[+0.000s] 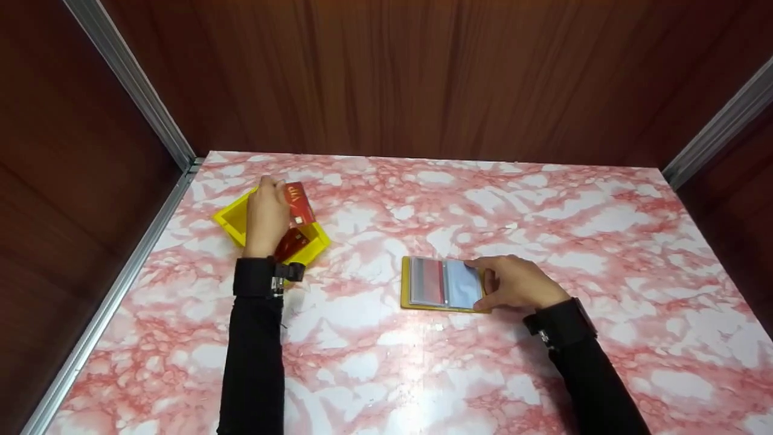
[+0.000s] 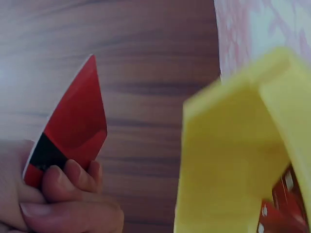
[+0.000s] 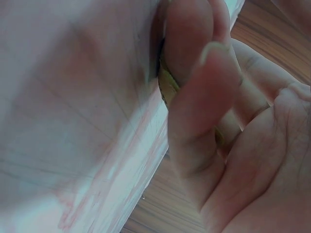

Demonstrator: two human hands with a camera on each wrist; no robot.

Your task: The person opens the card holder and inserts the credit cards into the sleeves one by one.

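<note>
My left hand (image 1: 267, 217) pinches a red card (image 1: 299, 204) lettered "VIP" above a yellow box (image 1: 315, 244). In the left wrist view, the card (image 2: 80, 116) shows its red back with a dark stripe, held between thumb and fingers beside the box (image 2: 218, 155). More red cards (image 1: 292, 243) lie inside that box. A yellow card holder (image 1: 406, 284) lies spread on the table, its clear sleeves (image 1: 427, 281) showing. My right hand (image 1: 519, 281) grips the holder's right edge, thumb at the near corner. In the right wrist view, the fingers hide most of the holder.
Red-and-white marbled table (image 1: 374, 362) lies under everything. Brown wood-grain panels (image 1: 410, 78) rise behind it and at both sides, with metal rails (image 1: 139, 90) along the corners. The yellow box stands near the table's left edge.
</note>
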